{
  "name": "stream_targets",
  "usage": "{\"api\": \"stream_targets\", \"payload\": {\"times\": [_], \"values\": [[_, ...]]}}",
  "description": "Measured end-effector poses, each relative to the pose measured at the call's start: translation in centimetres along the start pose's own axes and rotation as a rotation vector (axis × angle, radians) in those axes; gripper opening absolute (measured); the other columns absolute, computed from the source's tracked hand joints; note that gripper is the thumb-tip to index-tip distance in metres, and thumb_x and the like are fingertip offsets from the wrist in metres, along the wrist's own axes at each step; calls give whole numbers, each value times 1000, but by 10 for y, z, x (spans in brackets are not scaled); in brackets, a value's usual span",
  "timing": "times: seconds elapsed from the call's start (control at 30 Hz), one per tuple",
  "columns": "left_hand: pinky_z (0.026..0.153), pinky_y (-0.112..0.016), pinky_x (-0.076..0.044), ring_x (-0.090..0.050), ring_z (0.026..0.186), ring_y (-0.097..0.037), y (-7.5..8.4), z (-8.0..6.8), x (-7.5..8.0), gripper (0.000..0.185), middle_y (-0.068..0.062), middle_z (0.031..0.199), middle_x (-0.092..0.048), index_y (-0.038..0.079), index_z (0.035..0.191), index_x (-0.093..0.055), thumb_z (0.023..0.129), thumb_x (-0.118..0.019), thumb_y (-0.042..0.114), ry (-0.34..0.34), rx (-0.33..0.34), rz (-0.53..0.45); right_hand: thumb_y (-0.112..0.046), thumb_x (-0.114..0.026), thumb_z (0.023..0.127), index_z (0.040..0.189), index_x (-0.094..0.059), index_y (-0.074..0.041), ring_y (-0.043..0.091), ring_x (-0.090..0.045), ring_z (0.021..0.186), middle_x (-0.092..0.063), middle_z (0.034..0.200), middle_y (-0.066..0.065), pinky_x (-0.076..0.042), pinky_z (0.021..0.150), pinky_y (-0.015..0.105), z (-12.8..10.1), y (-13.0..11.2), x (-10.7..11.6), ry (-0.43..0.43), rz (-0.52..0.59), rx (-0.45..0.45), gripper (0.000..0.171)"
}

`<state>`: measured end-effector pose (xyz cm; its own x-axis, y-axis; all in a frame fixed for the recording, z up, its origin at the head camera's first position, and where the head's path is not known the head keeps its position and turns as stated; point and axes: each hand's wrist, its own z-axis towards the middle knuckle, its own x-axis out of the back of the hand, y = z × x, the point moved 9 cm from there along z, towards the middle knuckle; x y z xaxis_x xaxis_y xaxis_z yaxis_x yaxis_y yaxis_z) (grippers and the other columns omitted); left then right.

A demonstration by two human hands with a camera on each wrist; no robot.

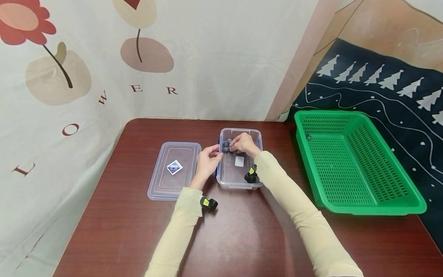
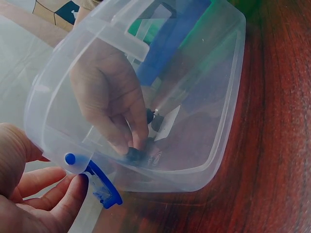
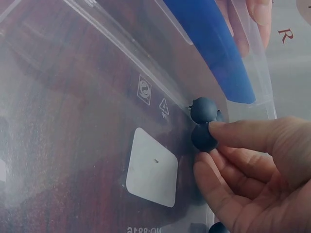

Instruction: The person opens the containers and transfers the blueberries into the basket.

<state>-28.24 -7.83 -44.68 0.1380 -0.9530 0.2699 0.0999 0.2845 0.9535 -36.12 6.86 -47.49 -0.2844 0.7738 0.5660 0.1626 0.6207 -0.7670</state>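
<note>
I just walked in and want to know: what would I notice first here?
The big green basket at the table's right side stands out. In the middle, the right hand pinches a dark ball inside a clear box, while the left hand holds its side. A clear lid lies left of it.

dark balls (image 1: 226, 146), inside clear container (image 1: 242, 181)

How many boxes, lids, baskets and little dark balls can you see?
Clear box: 1
Clear lid: 1
Green basket: 1
Dark balls: about 4 show in the box; the right hand hides part of the cluster
Total: about 7
</note>
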Motion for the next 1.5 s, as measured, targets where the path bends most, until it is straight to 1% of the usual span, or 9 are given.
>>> {"api": "stream_targets", "payload": {"times": [0.37, 0.57, 0.67, 0.7, 0.8, 0.9, 1.03, 1.27, 1.5], "values": [[80, -32, -57, -64, 91, -32, -2, 1, -1, 32, -23, 104, -62, -10, 113, -62, 82, -65, -2, -4, 2, 5, 0, -73, 75, 90, -72, 4, 14, -62, 66, -69, 91, 15, -58, 65, 23, -2, -1, 1, -11, 1, 26, 15], [78, -32, -58, -64, 89, -33, -2, 1, 0, 31, -24, 103, -63, -11, 111, -62, 81, -65, -3, 13, -14, 7, -2, -72, 77, 94, -71, 5, 20, -67, 77, -69, 96, 16, -59, 73, 28, -4, -6, 8, -29, 62, 29, 18], [79, -33, -58, -64, 89, -33, -2, 1, 0, 31, -24, 103, -62, -11, 111, -62, 81, -65, -3, 12, -11, 6, -4, -72, 77, 93, -71, 3, 22, -68, 79, -69, 96, 15, -58, 75, 29, -5, -10, 15, -29, 65, 41, 17], [79, -33, -58, -64, 90, -33, -2, 0, 0, 31, -24, 103, -62, -11, 112, -62, 81, -65, -3, 9, -8, 5, -4, -73, 76, 91, -72, 2, 22, -68, 75, -69, 92, 14, -58, 72, 28, -7, -13, 18, -26, 74, 55, 15], [80, -34, -57, -64, 91, -33, -2, 0, 0, 32, -24, 104, -62, -10, 112, -62, 82, -66, -3, 3, -1, 6, -7, -74, 77, 90, -73, -1, 20, -68, 74, -70, 90, 12, -58, 72, 30, -9, -15, 26, -16, 86, 42, 14], [80, -34, -57, -64, 91, -33, -3, 0, 0, 32, -24, 104, -62, -10, 113, -62, 82, -66, -2, 1, 6, 11, -7, -73, 78, 93, -72, -2, 21, -68, 79, -69, 91, 12, -57, 77, 37, -13, -20, 34, -8, 113, 36, 16], [80, -35, -57, -64, 91, -33, -3, 0, 0, 32, -24, 104, -62, -10, 113, -62, 82, -66, -1, -1, 6, 12, -5, -70, 80, 101, -69, 3, 31, -66, 92, -68, 98, 17, -53, 89, 46, -19, -26, 45, -13, 153, 46, 22], [79, -34, -58, -64, 91, -34, -1, 0, 0, 32, -25, 104, -62, -11, 112, -62, 81, -65, -3, 3, -6, 3, -6, -68, 83, 109, -65, 5, 34, -62, 103, -63, 108, 19, -50, 94, 43, -29, -32, 70, -15, 224, 45, 28], [79, -34, -58, -64, 90, -34, -3, 1, -1, 32, -24, 104, -63, -10, 112, -62, 81, -65, -3, 10, -1, 0, -10, -66, 86, 112, -64, 4, 36, -60, 106, -61, 114, 19, -48, 97, 39, -38, -31, 100, 31, 235, 42, 29]]}}
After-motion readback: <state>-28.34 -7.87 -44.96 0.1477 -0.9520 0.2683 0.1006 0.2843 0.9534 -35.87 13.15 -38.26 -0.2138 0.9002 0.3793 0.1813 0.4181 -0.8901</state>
